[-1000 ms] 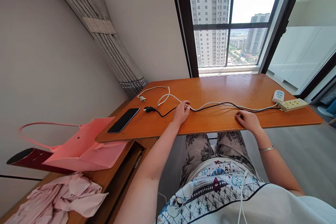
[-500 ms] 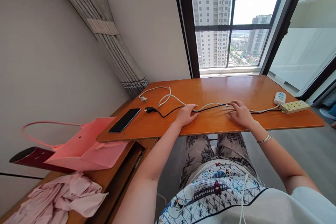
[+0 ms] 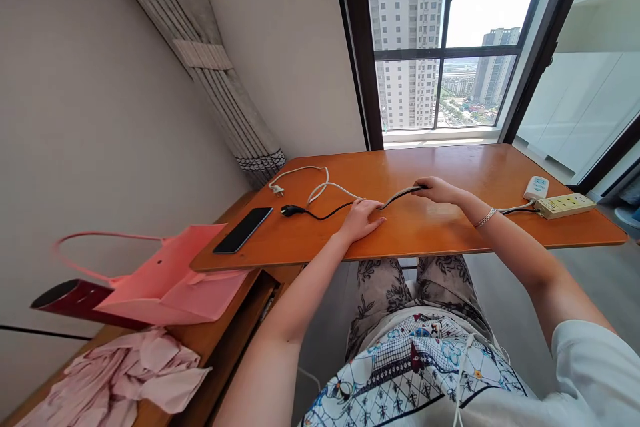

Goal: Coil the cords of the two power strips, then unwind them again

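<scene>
head view: left hand (image 3: 361, 220) and right hand (image 3: 436, 190) on cords (image 3: 400, 195), strip (image 3: 566, 205) print illegible

On table (image 3: 450, 163): phone (image 3: 243, 230) left; power strip (image 3: 566, 205) right

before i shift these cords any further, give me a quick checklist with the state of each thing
1. Right hand has both cords: ok, the black cord and white cord run together into its fingers.
2. Left hand has a firm grip: cannot tell, it covers the cords there.
3. White cord free of loops: not ok, it loops beyond the left hand.
4. Black plug and white plug unplugged: ok, both lie on the table.
5. Phone clear of the cords: ok, nothing crosses it.
</scene>
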Tool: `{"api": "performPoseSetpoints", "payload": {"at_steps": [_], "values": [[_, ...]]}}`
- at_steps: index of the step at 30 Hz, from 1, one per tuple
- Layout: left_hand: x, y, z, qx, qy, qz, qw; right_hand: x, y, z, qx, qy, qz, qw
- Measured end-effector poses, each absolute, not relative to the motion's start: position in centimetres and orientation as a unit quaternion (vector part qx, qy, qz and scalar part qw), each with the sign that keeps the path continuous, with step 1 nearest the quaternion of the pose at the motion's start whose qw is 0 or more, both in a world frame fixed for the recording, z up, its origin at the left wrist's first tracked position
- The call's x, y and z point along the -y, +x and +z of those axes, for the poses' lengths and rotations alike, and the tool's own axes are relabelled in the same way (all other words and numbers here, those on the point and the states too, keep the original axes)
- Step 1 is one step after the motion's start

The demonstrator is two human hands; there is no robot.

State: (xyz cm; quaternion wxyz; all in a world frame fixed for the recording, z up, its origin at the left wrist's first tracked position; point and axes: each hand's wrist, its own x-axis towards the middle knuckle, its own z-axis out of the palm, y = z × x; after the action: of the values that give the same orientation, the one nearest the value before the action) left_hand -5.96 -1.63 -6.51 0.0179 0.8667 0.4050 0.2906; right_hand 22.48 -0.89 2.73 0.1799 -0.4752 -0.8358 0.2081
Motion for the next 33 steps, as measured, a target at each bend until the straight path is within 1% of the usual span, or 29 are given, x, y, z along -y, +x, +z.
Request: {"api": "performPoseSetpoints", "payload": {"at_steps": [3,6,8,12,14,16,19,22,25,28,33], "values": [[0.8,-4.8,-5.0,-0.436,0.839,0.325,-0.009,1.0,22.5,6.9,0.783,-0.444,0.312,0.303],[-0.6,-3.7,-1.9,-0.469,0.807,0.357,-0.031,1.1,22.3,11.6,0.727,-0.421,0.341,0.421],[-1.7,-3.4,0.6,-0.500,0.780,0.374,-0.037,1.2,22.0,14.7,0.702,-0.397,0.351,0.476],[-3.6,-3.9,4.7,-0.506,0.765,0.398,0.017,2.1,21.2,20.1,0.655,-0.360,0.344,0.569],[-4.2,-4.5,5.6,-0.498,0.757,0.419,0.057,2.6,20.8,22.4,0.612,-0.366,0.351,0.607],[-4.5,-5.0,5.6,-0.499,0.736,0.439,0.126,3.0,20.5,24.5,0.572,-0.357,0.359,0.646],[-4.3,-4.9,4.7,-0.474,0.694,0.476,0.260,3.2,20.0,26.9,0.548,-0.319,0.368,0.680],[-3.6,-3.4,3.4,-0.380,0.673,0.507,0.382,3.5,19.1,28.6,0.536,-0.300,0.382,0.691],[-2.5,-1.1,2.1,-0.302,0.659,0.512,0.461,4.1,18.0,29.5,0.510,-0.287,0.395,0.708],[-1.3,1.1,0.7,-0.260,0.651,0.509,0.500,4.6,17.5,30.3,0.488,-0.282,0.401,0.722],[0.5,2.4,-1.6,-0.291,0.694,0.451,0.479,4.7,18.2,31.4,0.465,-0.276,0.391,0.745]]}}
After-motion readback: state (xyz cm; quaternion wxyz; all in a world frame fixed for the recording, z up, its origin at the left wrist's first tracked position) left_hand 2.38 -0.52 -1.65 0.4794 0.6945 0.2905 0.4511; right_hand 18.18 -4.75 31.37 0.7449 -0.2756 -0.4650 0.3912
